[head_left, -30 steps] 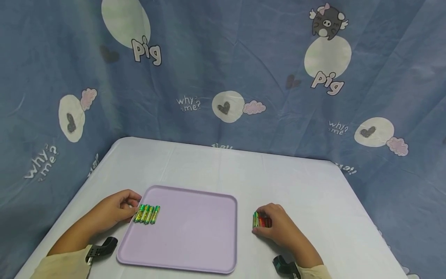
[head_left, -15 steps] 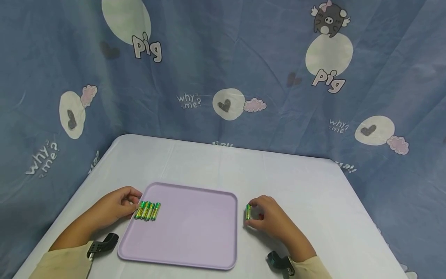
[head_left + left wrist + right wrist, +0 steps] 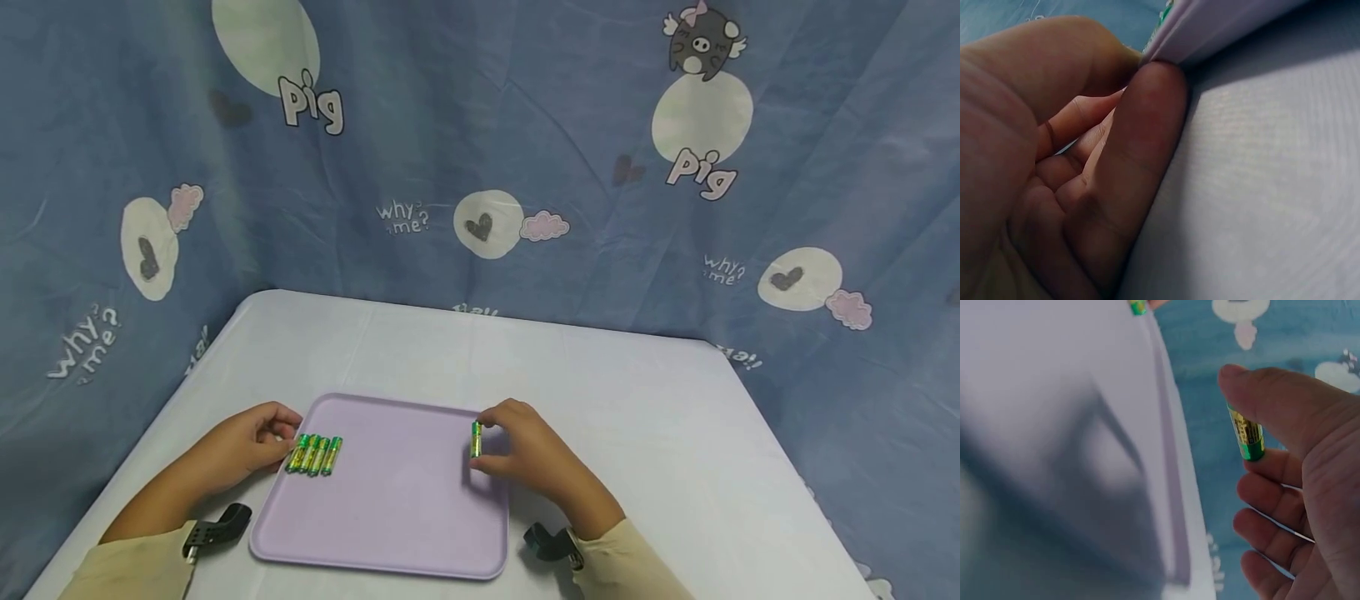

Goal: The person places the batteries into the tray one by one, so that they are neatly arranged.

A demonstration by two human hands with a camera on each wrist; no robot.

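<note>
In the head view, my left hand (image 3: 251, 442) is at the left edge of a lilac tray (image 3: 405, 508). The left wrist view has its thumb and forefinger pinching the tray's edge (image 3: 1194, 31). Several green-and-gold batteries (image 3: 314, 456) lie side by side on the tray, close to that hand. Over the tray's right side, my right hand (image 3: 528, 450) holds one more battery (image 3: 476, 440) between thumb and fingertip. Its green end and gold label show in the right wrist view, where this battery (image 3: 1248, 434) is partly covered by the thumb; the other fingers are loosely bent.
A white cloth-covered table (image 3: 637, 417) surrounds the tray. Behind it hangs a blue printed curtain (image 3: 585, 167). Black wrist straps sit at the left wrist (image 3: 217, 527) and right wrist (image 3: 551, 546).
My right hand has moved left from the table beside the tray to above its right side, carrying the battery. Red ones seen by that hand earlier no longer show. The left hand stays put.
</note>
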